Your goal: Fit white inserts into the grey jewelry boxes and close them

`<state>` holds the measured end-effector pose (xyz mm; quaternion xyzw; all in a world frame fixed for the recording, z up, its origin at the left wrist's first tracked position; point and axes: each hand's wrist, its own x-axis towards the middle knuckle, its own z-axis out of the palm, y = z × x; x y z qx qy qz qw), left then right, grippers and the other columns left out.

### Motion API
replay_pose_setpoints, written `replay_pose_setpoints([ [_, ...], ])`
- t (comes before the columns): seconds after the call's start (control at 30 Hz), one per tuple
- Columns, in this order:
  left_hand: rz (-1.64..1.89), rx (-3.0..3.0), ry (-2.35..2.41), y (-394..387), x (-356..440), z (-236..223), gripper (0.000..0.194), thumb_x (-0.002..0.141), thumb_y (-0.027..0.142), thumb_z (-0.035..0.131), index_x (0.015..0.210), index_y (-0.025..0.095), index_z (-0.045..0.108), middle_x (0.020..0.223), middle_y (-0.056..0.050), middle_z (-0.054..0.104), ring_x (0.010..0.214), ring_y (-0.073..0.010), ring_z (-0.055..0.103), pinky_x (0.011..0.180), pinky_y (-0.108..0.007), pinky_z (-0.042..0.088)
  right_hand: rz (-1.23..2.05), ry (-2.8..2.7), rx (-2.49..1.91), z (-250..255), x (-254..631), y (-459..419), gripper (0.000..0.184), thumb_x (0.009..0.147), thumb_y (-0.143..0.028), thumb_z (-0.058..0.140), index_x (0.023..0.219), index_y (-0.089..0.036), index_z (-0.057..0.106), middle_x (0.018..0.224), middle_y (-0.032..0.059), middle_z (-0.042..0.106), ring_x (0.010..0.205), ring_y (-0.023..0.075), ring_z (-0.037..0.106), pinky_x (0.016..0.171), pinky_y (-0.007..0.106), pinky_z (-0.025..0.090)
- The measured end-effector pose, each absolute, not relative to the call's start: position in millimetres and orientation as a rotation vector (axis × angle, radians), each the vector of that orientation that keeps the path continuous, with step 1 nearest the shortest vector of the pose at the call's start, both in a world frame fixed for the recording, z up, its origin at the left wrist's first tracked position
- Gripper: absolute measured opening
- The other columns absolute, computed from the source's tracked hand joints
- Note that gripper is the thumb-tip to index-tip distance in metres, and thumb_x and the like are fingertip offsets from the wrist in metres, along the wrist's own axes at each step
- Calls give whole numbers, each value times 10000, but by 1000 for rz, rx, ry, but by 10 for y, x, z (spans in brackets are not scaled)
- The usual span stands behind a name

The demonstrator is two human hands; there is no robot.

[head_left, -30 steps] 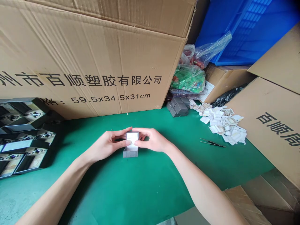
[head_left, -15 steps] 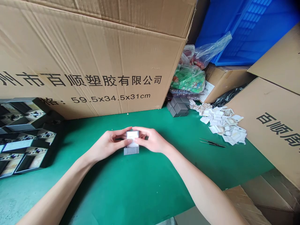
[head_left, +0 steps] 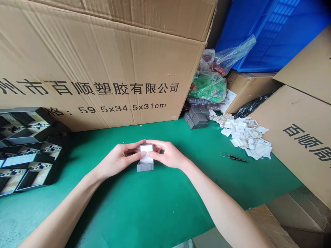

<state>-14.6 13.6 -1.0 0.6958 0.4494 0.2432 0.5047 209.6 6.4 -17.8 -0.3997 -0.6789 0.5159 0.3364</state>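
A small grey jewellery box [head_left: 145,167] stands open on the green mat, its white-lined lid [head_left: 146,148] upright at the far side. My left hand [head_left: 118,158] presses its fingertips against the box's left side. My right hand [head_left: 166,154] grips the opposite side, with the fingers curving over the white insert [head_left: 146,159]. Between them, my fingers hide most of the insert, and whatever it may hold cannot be seen.
A green mat [head_left: 165,193] covers the work surface, with a large printed carton [head_left: 98,69] behind it. Black trays of open boxes [head_left: 28,151] lie left. Grey boxes [head_left: 196,119], white card pieces [head_left: 245,136] and tweezers [head_left: 234,157] lie right.
Since the oldest frame, the box has turned from a slight tilt to sit straighter and shifted slightly away from me. Both hands have moved with it, keeping their hold.
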Motion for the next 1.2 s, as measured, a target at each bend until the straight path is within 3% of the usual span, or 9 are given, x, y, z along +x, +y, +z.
replay_pose_setpoints([
  [0.3, 617, 1694, 1134, 128, -136, -73, 749, 813, 556, 692, 1436, 167, 544, 1226, -52, 738, 1110, -315, 680, 928, -351, 564, 1330, -1773, -1041, -230, 2088, 76, 567, 887, -338, 654, 1413, -160, 536, 1088, 82, 711, 857, 153, 625, 772, 291, 525],
  [0.67, 669, 1738, 1201, 91, -95, -89, 729, 817, 580, 665, 1418, 178, 571, 1094, -32, 784, 951, -296, 731, 810, -342, 599, 1332, -1735, -1051, -212, 2079, 74, 516, 881, -310, 669, 1367, -167, 570, 1016, 67, 710, 835, 152, 632, 744, 283, 530],
  [0.93, 715, 1713, 1192, 68, -58, -85, 637, 827, 563, 666, 1338, 185, 648, 1188, -51, 755, 1022, -314, 721, 859, -346, 594, 1363, -1689, -987, -246, 2084, 61, 403, 902, -347, 653, 1270, -201, 575, 899, 29, 690, 778, 141, 633, 666, 245, 493],
  [1.2, 765, 1669, 1159, 74, -31, -89, 628, 849, 525, 676, 1369, 181, 602, 1126, -70, 773, 981, -279, 729, 868, -350, 593, 1315, -1684, -1030, -232, 2075, 80, 395, 898, -362, 660, 1244, -188, 583, 1010, 53, 689, 844, 150, 636, 745, 268, 521],
])
